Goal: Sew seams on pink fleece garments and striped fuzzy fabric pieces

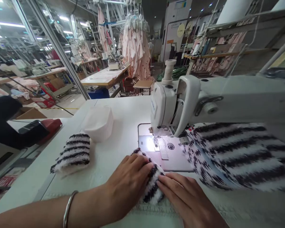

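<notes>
Hands (pixel 156 186) on striped fabric (pixel 152 186) — flat

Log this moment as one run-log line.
left hand: flat on striped fleece piece | right hand: pressing same piece | sewing machine: piece short of needle | second striped piece: left on table

My left hand (pixel 129 183) and right hand (pixel 185 198) are both bare, with no gloves and no rings that I can make out. The left forearm is uncovered, no sleeve reaching it. A thin plain silver bangle (pixel 68 207) circles my left wrist.
</notes>
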The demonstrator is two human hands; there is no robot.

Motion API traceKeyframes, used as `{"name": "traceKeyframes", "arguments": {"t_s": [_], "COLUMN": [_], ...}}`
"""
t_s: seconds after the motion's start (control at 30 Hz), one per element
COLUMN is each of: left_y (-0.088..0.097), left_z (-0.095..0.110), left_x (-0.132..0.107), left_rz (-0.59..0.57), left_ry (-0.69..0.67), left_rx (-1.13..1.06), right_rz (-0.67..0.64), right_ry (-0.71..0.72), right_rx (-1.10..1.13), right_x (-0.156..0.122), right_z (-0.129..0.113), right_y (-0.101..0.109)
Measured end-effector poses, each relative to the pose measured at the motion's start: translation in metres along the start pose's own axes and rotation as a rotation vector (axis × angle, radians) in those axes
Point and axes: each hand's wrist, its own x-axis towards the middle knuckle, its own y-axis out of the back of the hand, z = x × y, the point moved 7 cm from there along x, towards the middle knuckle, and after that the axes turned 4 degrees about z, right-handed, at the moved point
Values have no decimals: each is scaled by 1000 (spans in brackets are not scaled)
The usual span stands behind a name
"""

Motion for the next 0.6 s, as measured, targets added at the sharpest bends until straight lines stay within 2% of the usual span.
{"name": "traceKeyframes", "arguments": {"t_s": [0.13, 0.27, 0.4, 0.6], "left_y": [-1, 1, -6, -7], "left_z": [-23, -43, -54, -63], "left_x": [18, 40, 53, 65], "left_rz": [-10, -55, -103, -65], "left_ry": [-119, -238, -243, -271], "left_rx": [2, -54, -32, -57], "right_rz": [17, 38, 74, 92], "right_ry": [-16, -141, -223, -323], "right_rx": [-99, -227, -274, -284], "right_x": [14, 32, 41, 47], "right_z": [2, 3, 5, 8], "right_y": [-12, -21, -27, -33]}}
